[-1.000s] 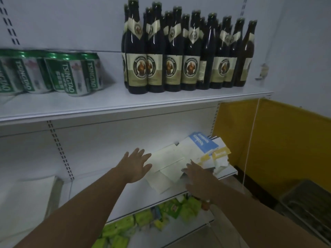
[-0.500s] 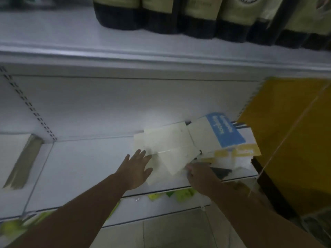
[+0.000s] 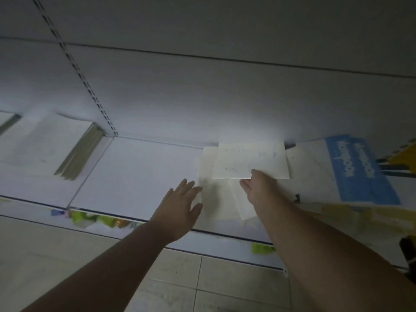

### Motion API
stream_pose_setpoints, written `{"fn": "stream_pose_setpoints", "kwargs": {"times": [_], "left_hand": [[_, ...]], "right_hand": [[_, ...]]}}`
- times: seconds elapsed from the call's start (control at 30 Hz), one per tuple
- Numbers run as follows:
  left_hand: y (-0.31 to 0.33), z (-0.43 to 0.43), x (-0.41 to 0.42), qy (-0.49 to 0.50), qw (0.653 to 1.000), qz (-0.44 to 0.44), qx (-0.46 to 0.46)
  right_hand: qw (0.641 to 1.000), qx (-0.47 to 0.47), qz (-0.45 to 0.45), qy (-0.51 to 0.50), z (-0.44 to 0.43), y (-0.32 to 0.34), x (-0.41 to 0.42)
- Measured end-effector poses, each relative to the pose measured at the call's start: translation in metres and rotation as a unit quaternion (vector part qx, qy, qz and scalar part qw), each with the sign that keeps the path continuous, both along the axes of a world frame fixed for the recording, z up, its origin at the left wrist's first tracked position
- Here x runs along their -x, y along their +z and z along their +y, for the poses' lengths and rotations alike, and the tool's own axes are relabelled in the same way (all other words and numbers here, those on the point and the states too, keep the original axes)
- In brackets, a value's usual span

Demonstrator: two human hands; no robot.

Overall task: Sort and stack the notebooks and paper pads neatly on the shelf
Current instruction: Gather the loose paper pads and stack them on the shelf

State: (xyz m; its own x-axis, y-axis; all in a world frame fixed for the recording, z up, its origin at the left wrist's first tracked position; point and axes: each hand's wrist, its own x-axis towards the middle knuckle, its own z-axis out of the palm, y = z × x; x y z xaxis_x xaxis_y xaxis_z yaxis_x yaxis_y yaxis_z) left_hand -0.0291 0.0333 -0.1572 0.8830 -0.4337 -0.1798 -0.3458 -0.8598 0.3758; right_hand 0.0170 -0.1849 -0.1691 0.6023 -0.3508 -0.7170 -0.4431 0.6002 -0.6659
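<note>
My right hand is on the loose white pad in the middle of the shelf; thumb lies on top of its near edge, fingers seem tucked under, so I judge it pinched, though the underside is hidden; my left hand hovers just left of the pad, fingers spread, holding nothing.

Progress: early, by my judgement; one tidy stack lies well to the left of the pad, beyond the slotted upright; the rest is unsorted.

Left to do: under and around the pad, more white sheets lie fanned at odd angles, some overhanging the shelf's front edge; just right of the pad, a blue-covered notebook rests tilted on a white one; nearer me from that, yellow-marked pads look blurred and askew.

Around: bare shelf between the pad and the tidy stack, room enough to build a pile; green packets on the lower shelf below the pad; tiled floor.

In the way: the overlap itself; lifting the pad may drag the sheets beneath off the edge; light is dim.
</note>
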Motion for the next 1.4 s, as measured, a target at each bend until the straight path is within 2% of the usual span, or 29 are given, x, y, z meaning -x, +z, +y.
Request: {"fn": "stream_pose_setpoints", "kwargs": {"times": [0.03,0.1,0.17,0.27,0.33,0.37,0.4,0.43,0.5,0.57,0.6,0.67,0.7,0.77,0.83,0.87,0.9,0.97,1.03,1.1,1.13,1.17,1.23,1.3,1.37,1.4], "left_hand": [[0.002,-0.001,-0.002,-0.002,1.0,-0.006,0.017],[0.009,-0.002,-0.012,0.009,0.998,-0.016,0.053],[0.016,0.0,-0.026,0.042,0.995,-0.035,0.082],[0.024,0.001,-0.041,0.109,0.985,-0.047,0.127],[0.027,0.0,-0.04,0.182,0.962,0.001,0.203],[0.029,0.0,-0.037,0.233,0.935,0.042,0.263],[0.03,-0.002,-0.035,0.294,0.893,0.09,0.329],[0.03,-0.002,-0.034,0.357,0.835,0.137,0.397],[0.031,-0.003,-0.027,0.461,0.691,0.229,0.507],[0.031,-0.011,-0.018,0.473,0.568,0.338,0.582],[0.033,-0.018,-0.011,0.443,0.539,0.387,0.603],[0.037,-0.037,-0.001,0.363,0.532,0.455,0.615],[0.038,-0.044,0.001,0.34,0.527,0.468,0.623],[0.041,-0.052,0.0,0.339,0.489,0.465,0.656],[0.042,-0.046,-0.009,0.338,0.484,0.444,0.674],[0.044,-0.04,-0.014,0.337,0.491,0.431,0.677],[0.045,-0.033,-0.021,0.34,0.499,0.413,0.682],[0.049,-0.017,-0.033,0.363,0.482,0.382,0.7],[0.057,0.0,-0.041,0.382,0.486,0.349,0.705],[0.059,0.015,-0.045,0.388,0.534,0.321,0.68],[0.058,0.022,-0.044,0.385,0.558,0.312,0.666],[0.058,0.028,-0.043,0.384,0.576,0.308,0.653],[0.056,0.037,-0.041,0.386,0.599,0.31,0.629],[0.058,0.04,-0.039,0.391,0.619,0.313,0.605],[0.058,0.041,-0.037,0.39,0.639,0.309,0.587],[0.058,0.041,-0.037,0.391,0.646,0.307,0.579]], "right_hand": [[0.999,0.023,0.002,-0.024,0.0,-0.001,-0.004],[0.995,0.005,-0.044,-0.084,0.003,0.004,-0.005],[0.994,0.006,-0.082,-0.078,0.007,0.014,0.003],[0.982,0.096,-0.111,0.118,0.008,0.029,0.025],[0.957,0.114,-0.142,0.225,0.006,0.039,0.039],[0.951,0.105,-0.156,0.245,0.006,0.043,0.044],[0.951,0.097,-0.167,0.241,0.006,0.046,0.047],[0.957,0.076,-0.18,0.213,0.007,0.047,0.049],[0.972,-0.01,-0.199,0.128,0.01,0.046,0.049],[0.971,-0.112,-0.204,0.05,0.019,0.047,0.044],[0.969,-0.152,-0.196,0.014,0.027,0.05,0.041],[0.967,-0.197,-0.161,-0.008,0.052,0.055,0.038],[0.969,-0.197,-0.144,0.02,0.067,0.058,0.041],[0.977,-0.121,-0.145,0.095,0.088,0.059,0.05],[0.968,0.002,-0.182,0.173,0.091,0.053,0.06],[0.947,0.097,-0.195,0.235,0.083,0.047,0.065],[0.9,0.231,-0.203,0.31,0.071,0.04,0.068],[0.727,0.493,-0.185,0.44,0.04,0.022,0.074],[0.584,0.619,-0.095,0.517,0.011,0.009,0.08],[0.453,0.708,0.002,0.543,-0.009,0.006,0.081],[0.405,0.738,0.028,0.539,-0.016,0.003,0.08],[0.387,0.753,0.042,0.531,-0.022,0.002,0.078],[0.403,0.752,0.033,0.521,-0.03,-0.007,0.076],[0.368,0.756,0.007,0.541,-0.034,-0.016,0.074],[0.381,0.735,-0.011,0.561,-0.034,-0.01,0.071],[0.37,0.731,-0.022,0.573,-0.037,-0.005,0.069]]}}
